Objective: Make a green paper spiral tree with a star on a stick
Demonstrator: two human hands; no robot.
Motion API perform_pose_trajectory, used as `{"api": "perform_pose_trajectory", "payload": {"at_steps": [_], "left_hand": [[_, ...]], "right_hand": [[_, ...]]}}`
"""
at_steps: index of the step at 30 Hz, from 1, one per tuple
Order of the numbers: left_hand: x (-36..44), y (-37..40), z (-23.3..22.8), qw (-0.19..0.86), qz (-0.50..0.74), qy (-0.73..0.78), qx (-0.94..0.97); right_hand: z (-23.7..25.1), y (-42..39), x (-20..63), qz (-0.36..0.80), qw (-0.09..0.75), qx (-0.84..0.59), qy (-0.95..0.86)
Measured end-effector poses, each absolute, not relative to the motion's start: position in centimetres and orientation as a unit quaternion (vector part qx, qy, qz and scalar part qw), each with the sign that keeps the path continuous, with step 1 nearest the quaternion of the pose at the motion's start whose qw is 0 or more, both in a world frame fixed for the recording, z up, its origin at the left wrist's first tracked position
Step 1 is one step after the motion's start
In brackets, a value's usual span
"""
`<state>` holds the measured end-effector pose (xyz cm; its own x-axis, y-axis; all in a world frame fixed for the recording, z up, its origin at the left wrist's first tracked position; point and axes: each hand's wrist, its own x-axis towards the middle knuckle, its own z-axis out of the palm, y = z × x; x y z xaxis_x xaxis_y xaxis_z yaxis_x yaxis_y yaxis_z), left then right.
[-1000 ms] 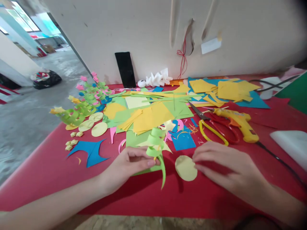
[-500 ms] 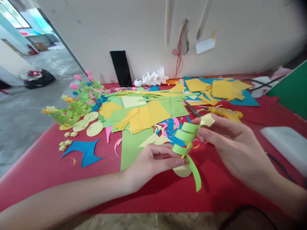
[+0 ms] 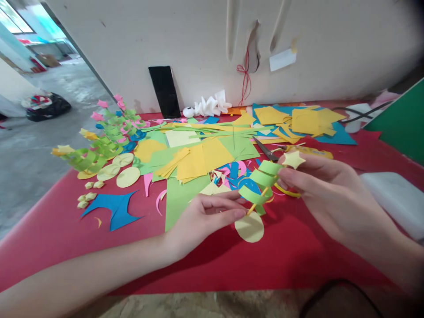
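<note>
Green spiral (image 3: 261, 183) tail now coiled up; left hand (image 3: 205, 216) pinches stick base, right hand (image 3: 327, 190) pinches star (image 3: 293, 159) end, above yellow disc (image 3: 249, 226).

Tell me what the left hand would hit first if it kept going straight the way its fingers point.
The left hand points right, pinching the stick of the green paper spiral. Straight on, it would probably meet the right hand, which holds the spiral's star end; depth is hard to judge.
</note>
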<state>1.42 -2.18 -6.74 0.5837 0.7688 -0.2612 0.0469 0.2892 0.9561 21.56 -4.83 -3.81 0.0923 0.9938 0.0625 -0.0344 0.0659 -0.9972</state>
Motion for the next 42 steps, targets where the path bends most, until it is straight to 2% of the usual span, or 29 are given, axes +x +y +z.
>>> {"api": "perform_pose_trajectory", "payload": {"at_steps": [4, 9, 13, 17, 24, 35, 42], "left_hand": [[0.8, -1.9, -7.0, 0.702, 0.279, 0.369, 0.541], [0.5, -1.5, -7.2, 0.641, 0.385, 0.381, 0.544], [1.1, -0.8, -5.8, 0.626, 0.375, 0.337, 0.595], [2.1, -0.5, -4.2, 0.589, 0.332, 0.288, 0.678], [3.0, 0.0, -3.6, 0.541, 0.298, 0.29, 0.731], [2.8, -0.1, -5.0, 0.6, 0.278, 0.299, 0.688], [2.9, -0.8, -5.5, 0.593, 0.282, 0.3, 0.691]], "right_hand": [[-3.4, -4.8, 21.9, 0.474, 0.53, -0.506, -0.489], [-3.1, -4.8, 22.1, 0.502, 0.462, -0.501, -0.533], [-2.9, -4.7, 21.8, 0.536, 0.413, -0.482, -0.556], [-2.9, -4.5, 21.7, 0.511, 0.382, -0.497, -0.589], [-2.9, -4.6, 21.9, 0.505, 0.391, -0.484, -0.598], [-3.1, -4.5, 22.0, 0.485, 0.418, -0.476, -0.603], [-3.2, -4.5, 21.9, 0.492, 0.426, -0.472, -0.595]]}}
